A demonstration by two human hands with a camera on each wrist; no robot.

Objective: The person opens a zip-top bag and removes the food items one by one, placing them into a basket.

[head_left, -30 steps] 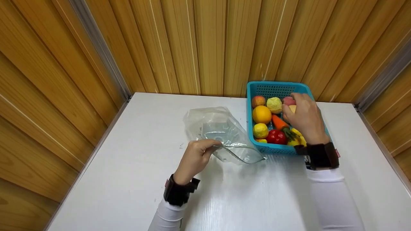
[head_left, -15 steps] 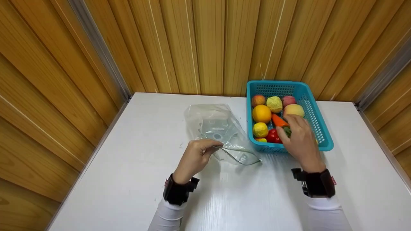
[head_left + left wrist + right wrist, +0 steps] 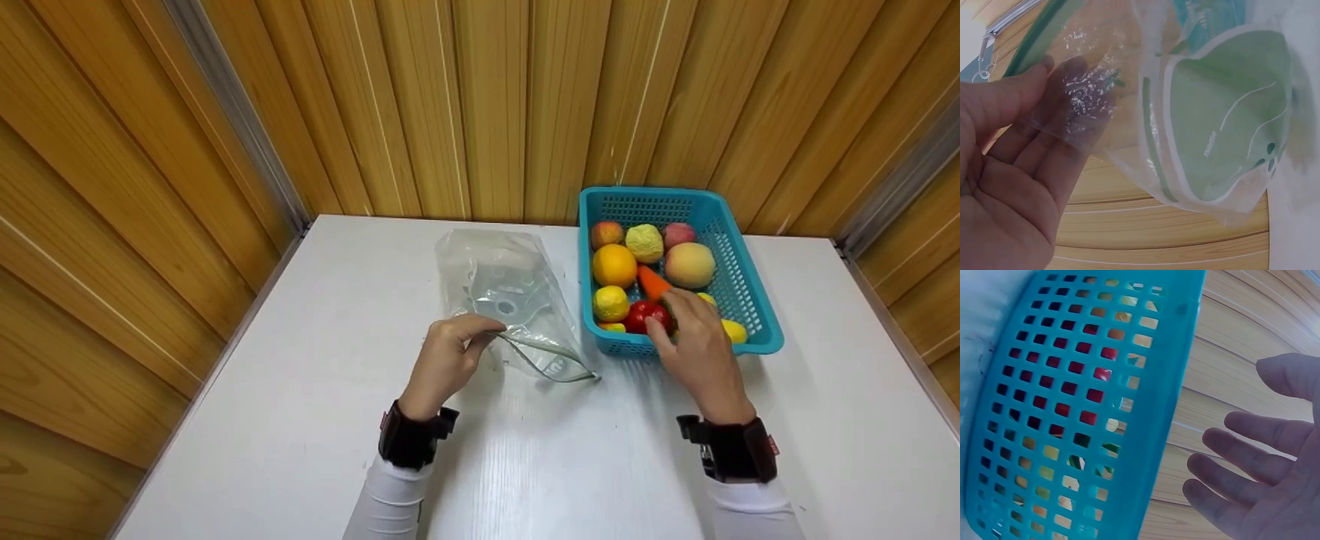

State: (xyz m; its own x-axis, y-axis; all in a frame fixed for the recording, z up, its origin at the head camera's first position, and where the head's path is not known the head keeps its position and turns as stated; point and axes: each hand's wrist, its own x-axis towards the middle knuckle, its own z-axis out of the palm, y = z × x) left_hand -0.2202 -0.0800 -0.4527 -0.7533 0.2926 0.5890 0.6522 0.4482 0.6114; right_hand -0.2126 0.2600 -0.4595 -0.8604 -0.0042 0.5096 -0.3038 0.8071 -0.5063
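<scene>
My left hand [image 3: 444,360] pinches the mouth edge of a clear zip bag [image 3: 491,251] between thumb and fingers. The bag lies on the white table with its zip mouth gaping toward me. Pale green printed shapes [image 3: 1230,112] show large on it in the left wrist view. Over the near side of a blue basket [image 3: 766,330] hovers my right hand [image 3: 701,360], its fingers spread and holding nothing in the right wrist view [image 3: 1252,467]. Below its fingertips are a red tomato-like piece [image 3: 639,316] and a carrot [image 3: 651,282], whose leafy end is mostly hidden.
Also in the basket are an orange [image 3: 614,265], a large peach [image 3: 690,265], a bumpy yellow piece [image 3: 611,303], a pale yellow-green one [image 3: 644,243] and two reddish fruits at the back. A wood-panelled wall [image 3: 495,112] borders the table behind.
My right hand has drawn from the back right of the basket to its near edge, uncovering the peach. My left hand has shifted slightly left and away, and the bag spreads flatter.
</scene>
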